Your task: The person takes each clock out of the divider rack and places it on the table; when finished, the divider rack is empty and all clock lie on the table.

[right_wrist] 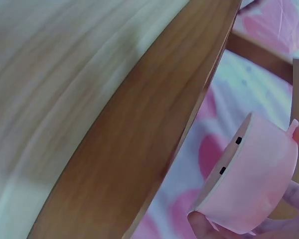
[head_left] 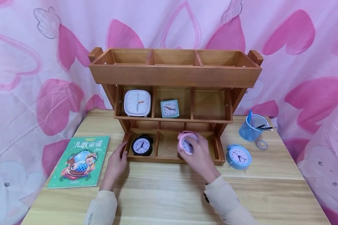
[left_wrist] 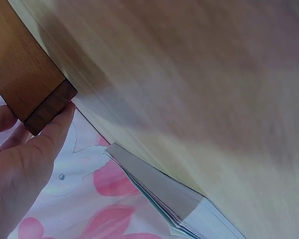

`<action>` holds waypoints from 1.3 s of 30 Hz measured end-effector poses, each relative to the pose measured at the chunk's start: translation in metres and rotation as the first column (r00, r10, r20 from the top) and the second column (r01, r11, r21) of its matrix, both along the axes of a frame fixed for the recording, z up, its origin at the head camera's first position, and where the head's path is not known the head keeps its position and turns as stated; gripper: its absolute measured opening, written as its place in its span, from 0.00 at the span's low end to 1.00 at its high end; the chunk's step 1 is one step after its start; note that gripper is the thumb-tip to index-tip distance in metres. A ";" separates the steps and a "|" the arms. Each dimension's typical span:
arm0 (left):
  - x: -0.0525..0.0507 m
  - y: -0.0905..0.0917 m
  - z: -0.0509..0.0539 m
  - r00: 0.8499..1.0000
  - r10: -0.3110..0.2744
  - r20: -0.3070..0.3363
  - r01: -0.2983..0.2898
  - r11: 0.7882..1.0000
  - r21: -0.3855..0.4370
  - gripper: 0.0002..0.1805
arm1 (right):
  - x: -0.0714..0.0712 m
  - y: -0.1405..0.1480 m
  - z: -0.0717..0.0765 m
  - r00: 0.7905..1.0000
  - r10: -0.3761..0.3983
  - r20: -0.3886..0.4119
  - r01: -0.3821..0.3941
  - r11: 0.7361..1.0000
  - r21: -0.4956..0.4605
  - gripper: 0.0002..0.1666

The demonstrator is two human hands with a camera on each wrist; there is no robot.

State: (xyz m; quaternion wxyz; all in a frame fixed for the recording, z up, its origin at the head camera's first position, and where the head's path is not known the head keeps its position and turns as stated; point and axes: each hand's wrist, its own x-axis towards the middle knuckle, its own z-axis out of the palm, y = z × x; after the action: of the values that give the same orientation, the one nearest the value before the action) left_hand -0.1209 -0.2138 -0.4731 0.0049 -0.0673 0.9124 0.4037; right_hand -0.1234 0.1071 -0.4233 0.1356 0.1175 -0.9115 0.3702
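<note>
A brown wooden three-tier shelf (head_left: 174, 75) stands on the table, divided into compartments. My right hand (head_left: 198, 153) grips a pink alarm clock (head_left: 186, 144) by its round body, in front of the bottom tier near the middle-right divider. In the right wrist view the pink clock (right_wrist: 254, 174) shows its side, with fingertips (right_wrist: 202, 226) at its edge. My left hand (head_left: 116, 164) touches the bottom tier's left end; in the left wrist view its fingers (left_wrist: 57, 129) lie against the wooden end (left_wrist: 50, 107). A black alarm clock (head_left: 142, 146) sits in the bottom left compartment.
The middle tier holds a white clock (head_left: 137, 103) and a small teal-edged square clock (head_left: 170, 108). Right of the shelf are a blue alarm clock (head_left: 238, 157), a blue mesh pen holder (head_left: 250, 129) and a tape roll (head_left: 261, 144). A green book (head_left: 80, 162) lies at left.
</note>
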 end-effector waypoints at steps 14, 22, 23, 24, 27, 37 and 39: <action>0.003 -0.003 0.005 1.000 -0.004 0.021 0.004 1.000 -0.015 0.27 | 0.029 0.149 -0.003 0.952 -0.303 -0.039 0.303 0.953 0.001 0.26; 0.004 -0.002 0.003 1.000 -0.003 0.009 0.003 1.000 -0.018 0.26 | 0.035 0.218 -0.017 0.843 -0.484 0.235 0.468 0.875 0.124 0.35; 0.004 -0.001 0.003 1.000 -0.005 0.008 0.005 1.000 -0.018 0.26 | 0.035 0.223 -0.020 0.831 -0.489 0.265 0.469 0.872 0.138 0.36; 0.003 -0.001 0.002 1.000 -0.006 0.007 0.006 1.000 -0.019 0.26 | 0.035 0.227 -0.023 0.821 -0.489 0.293 0.465 0.872 0.153 0.37; 0.003 -0.002 0.002 1.000 -0.012 0.003 0.013 1.000 -0.023 0.26 | 0.035 0.235 -0.030 0.802 -0.481 0.355 0.442 0.877 0.190 0.39; 0.001 0.000 0.001 1.000 -0.020 -0.019 0.019 1.000 -0.024 0.26 | 0.033 0.243 -0.040 0.782 -0.425 0.456 0.373 0.905 0.203 0.43; 0.000 0.000 0.001 1.000 -0.016 -0.012 0.016 1.000 -0.025 0.26 | 0.033 0.244 -0.039 0.778 -0.413 0.472 0.360 0.910 0.203 0.44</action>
State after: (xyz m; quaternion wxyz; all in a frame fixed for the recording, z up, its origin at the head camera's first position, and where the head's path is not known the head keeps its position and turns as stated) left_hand -0.1206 -0.2141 -0.4717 0.0017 -0.0575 0.9179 0.3926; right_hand -0.0901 0.3513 -0.4627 -0.0409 -0.1667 -0.9367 0.3052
